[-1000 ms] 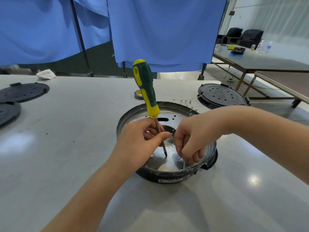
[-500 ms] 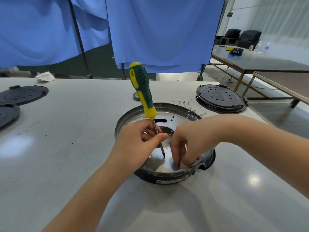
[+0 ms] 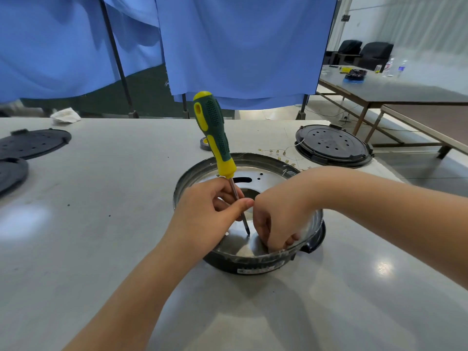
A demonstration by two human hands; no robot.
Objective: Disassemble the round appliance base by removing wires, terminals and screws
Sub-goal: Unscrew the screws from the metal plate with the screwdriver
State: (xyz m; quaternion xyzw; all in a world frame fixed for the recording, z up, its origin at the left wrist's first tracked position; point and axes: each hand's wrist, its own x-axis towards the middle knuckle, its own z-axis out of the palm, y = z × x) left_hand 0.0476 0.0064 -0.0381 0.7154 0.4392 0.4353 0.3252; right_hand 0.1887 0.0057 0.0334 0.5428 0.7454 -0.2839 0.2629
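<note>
While pinching: left hand (image 3: pixel 207 214), screwdriver (image 3: pixel 219 150) shaft.

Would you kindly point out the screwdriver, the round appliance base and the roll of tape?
screwdriver (image 3: pixel 215 138): head view, on the green handle.
round appliance base (image 3: pixel 258 268): head view, on the dark near outer wall.
roll of tape (image 3: pixel 203 145): head view, on its left side.

Blue curtains (image 3: pixel 240 46) hang behind the grey table (image 3: pixel 88 224). Black perforated discs (image 3: pixel 333 145) (image 3: pixel 33 143) lie on it (one right, others left), plus a tape roll (image 3: pixel 204 143) and crumpled cloth (image 3: pixel 65 115).
</note>
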